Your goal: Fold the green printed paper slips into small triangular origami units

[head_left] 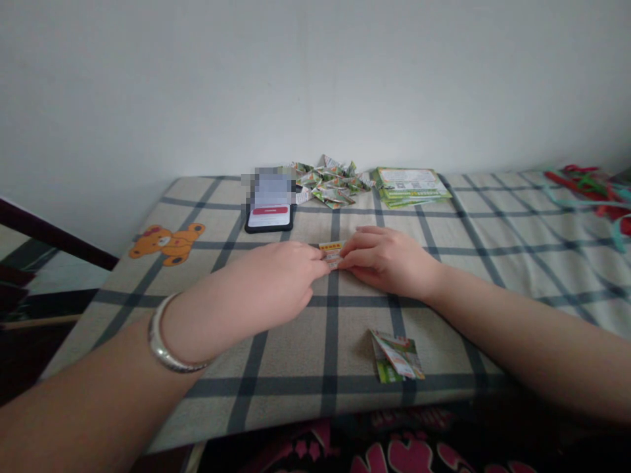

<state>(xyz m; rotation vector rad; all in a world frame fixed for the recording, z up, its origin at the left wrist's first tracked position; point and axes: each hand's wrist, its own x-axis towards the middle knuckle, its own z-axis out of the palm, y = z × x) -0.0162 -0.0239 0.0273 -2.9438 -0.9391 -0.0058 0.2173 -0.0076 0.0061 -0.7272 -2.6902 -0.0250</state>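
A small printed piece of paper point(332, 247) with a yellow band lies at the middle of the table. From the left, my left hand point(286, 276) has its fingertips close together on the paper's edge. My right hand point(392, 261) pinches the paper's right side, fingers bent and pressed together. Most of the paper is covered by the fingers, so its folds cannot be made out. Nearer to me, a folded printed paper point(397, 357) in green and white lies by itself, one flap raised.
At the back are a phone point(269, 209) with a lit screen, a pile of folded papers point(332, 184) and a stack of flat leaflets point(411, 184). Coloured ribbons point(591, 190) lie far right. An orange bear figure point(167, 244) is on the checked tablecloth point(290, 355). A wall point(315, 85) stands behind.
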